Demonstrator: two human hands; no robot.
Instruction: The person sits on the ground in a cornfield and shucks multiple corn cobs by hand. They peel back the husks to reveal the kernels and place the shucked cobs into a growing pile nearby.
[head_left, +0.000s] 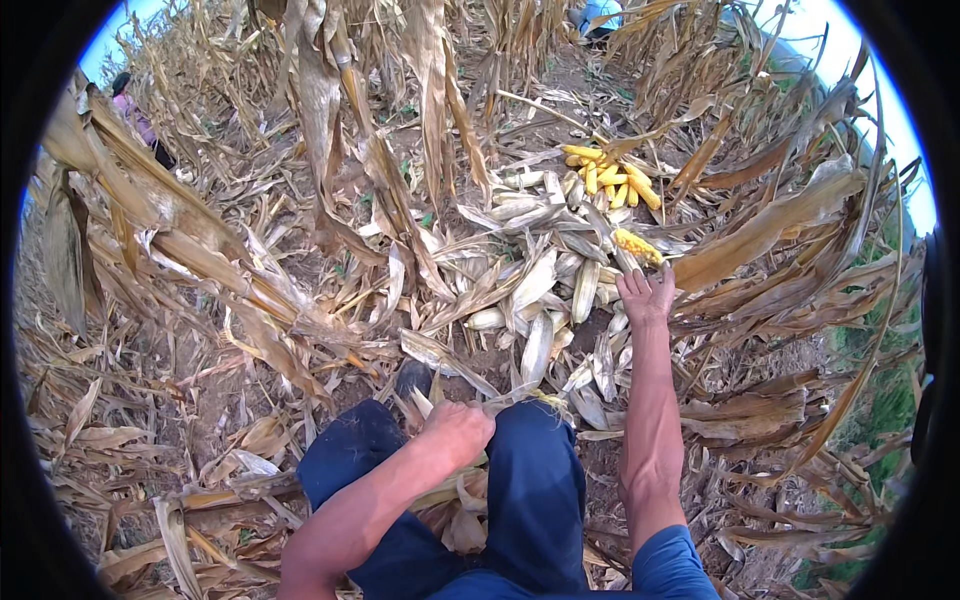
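Note:
My right hand (648, 295) reaches forward over a heap of maize ears in dry husks (586, 289), its fingers spread at the lower end of a bare yellow maize cob (637, 245); whether they touch it is unclear. Beyond it lies a pile of husked yellow ears (611, 178). My left hand (460, 429) is curled closed beside my knee, around what seems to be pale dry husk (424, 403); its palm side is hidden. Strands of corn silk (551, 401) lie on my right knee.
Dry standing maize stalks (367, 142) rise in front and to the left. Long dry leaves (765, 225) hang at the right. Husks and leaf litter cover the soil. A person in pink (133, 116) is far left; another in blue (600, 13) is at the top.

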